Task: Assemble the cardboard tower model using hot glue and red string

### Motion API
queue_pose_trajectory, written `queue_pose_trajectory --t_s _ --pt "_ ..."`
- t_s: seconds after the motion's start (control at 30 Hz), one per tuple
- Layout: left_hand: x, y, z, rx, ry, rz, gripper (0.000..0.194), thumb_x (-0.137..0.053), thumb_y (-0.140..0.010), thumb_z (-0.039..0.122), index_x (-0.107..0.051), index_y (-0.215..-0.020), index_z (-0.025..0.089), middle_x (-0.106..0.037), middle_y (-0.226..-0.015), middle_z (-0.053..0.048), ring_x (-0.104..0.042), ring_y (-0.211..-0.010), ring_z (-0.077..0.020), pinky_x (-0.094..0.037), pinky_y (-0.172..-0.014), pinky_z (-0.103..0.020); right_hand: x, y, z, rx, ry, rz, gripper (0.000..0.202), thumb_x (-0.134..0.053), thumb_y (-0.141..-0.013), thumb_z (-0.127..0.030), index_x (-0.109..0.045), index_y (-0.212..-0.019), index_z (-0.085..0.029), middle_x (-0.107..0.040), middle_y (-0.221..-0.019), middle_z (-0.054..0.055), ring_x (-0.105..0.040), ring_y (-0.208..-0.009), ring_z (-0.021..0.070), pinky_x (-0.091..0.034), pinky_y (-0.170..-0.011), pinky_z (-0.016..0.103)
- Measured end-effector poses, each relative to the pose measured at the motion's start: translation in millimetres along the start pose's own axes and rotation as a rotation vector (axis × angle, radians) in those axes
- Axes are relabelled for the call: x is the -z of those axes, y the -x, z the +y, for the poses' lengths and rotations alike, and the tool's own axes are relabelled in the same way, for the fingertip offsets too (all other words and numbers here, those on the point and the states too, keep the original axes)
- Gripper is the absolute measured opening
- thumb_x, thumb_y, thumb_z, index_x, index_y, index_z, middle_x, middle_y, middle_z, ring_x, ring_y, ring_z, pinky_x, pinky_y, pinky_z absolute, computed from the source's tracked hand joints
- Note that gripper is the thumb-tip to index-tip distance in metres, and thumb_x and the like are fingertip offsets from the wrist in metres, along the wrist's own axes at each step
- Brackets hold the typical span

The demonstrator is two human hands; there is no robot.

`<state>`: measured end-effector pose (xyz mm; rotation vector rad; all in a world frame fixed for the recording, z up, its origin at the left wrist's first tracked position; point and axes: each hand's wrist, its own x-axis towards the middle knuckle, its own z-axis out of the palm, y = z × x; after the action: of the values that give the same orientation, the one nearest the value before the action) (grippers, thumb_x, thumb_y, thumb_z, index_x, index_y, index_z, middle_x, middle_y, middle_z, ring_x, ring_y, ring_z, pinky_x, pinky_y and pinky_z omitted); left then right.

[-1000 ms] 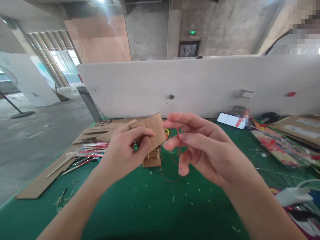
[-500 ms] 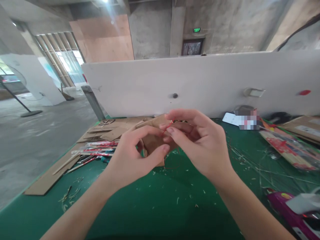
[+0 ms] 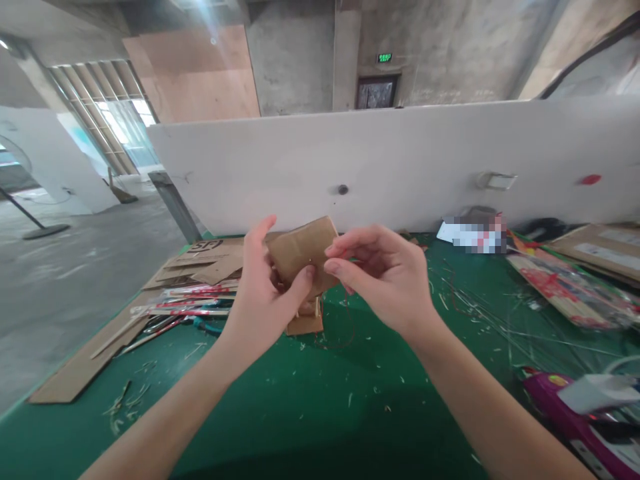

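Tilted above the green table (image 3: pixel 310 413), the small brown cardboard piece (image 3: pixel 303 245) sits gripped in the left hand (image 3: pixel 267 293), thumb across its face. At its right edge, the right hand (image 3: pixel 387 277) pinches a thin red strand (image 3: pixel 345 254); beyond, cardboard scraps (image 3: pixel 220 270) lie leftward, before a white partition (image 3: pixel 275 173).

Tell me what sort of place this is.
Probably a makeshift craft workspace inside an unfinished building, judging by the bare grey concrete wall, the green-topped table scattered with scraps, and the flat brown cardboard pieces piled on it.
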<state>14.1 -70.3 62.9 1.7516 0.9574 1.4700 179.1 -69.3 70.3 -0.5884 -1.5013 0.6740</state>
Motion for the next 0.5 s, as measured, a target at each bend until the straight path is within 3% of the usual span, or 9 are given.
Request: queue_pose_trajectory --t_s 0.07,0.2,0.37,0.5 --pt "-3.4 -3 -1 0.09 0.068 0.003 0.071 -0.069 -0.081 0.028 -0.028 -0.139 0.023 -0.066 -0.106 -0.008 -0.069 -0.082 -0.0195 -0.061 -0.063 -0.03 -1 -1 11 0.017 -0.063 0.014 0.012 -0.077 -0.075 -0.024 -0.066 -0.082 -0.023 -0.069 -0.076 -0.002 -0.064 -0.061 0.0096 -0.055 -0.051 0.022" --pt "-5.5 -9 -5 0.218 0.119 -0.117 0.039 -0.069 -0.081 0.036 -0.055 -0.111 0.016 -0.066 -0.093 -0.006 -0.065 -0.063 -0.0148 -0.057 -0.049 -0.026 -5 -1 20 -0.001 -0.156 0.06 0.007 -0.073 -0.079 -0.021 -0.067 -0.082 -0.024 -0.071 -0.077 -0.003 -0.065 -0.059 0.0093 -0.058 -0.053 0.023" --pt "-5.0 -10 -13 0.234 0.18 -0.108 0.044 -0.068 -0.082 0.037 -0.054 -0.12 0.019 -0.064 -0.097 -0.005 -0.065 -0.067 -0.0164 -0.057 -0.044 -0.026 -5 -2 22 0.023 -0.161 0.053 0.019 -0.07 -0.082 -0.017 -0.067 -0.098 -0.027 -0.073 -0.097 -0.001 -0.07 -0.093 0.0149 -0.06 -0.088 0.033" --pt "-5.2 -9 -13 0.228 0.176 -0.114 0.043 -0.066 -0.083 0.036 -0.054 -0.121 0.02 -0.065 -0.1 -0.007 -0.066 -0.074 -0.0185 -0.057 -0.047 -0.026 -6 -2 25 0.018 -0.163 0.061 0.03 -0.07 -0.08 -0.015 -0.063 -0.106 -0.028 -0.069 -0.108 0.0 -0.067 -0.104 0.0166 -0.058 -0.093 0.036"
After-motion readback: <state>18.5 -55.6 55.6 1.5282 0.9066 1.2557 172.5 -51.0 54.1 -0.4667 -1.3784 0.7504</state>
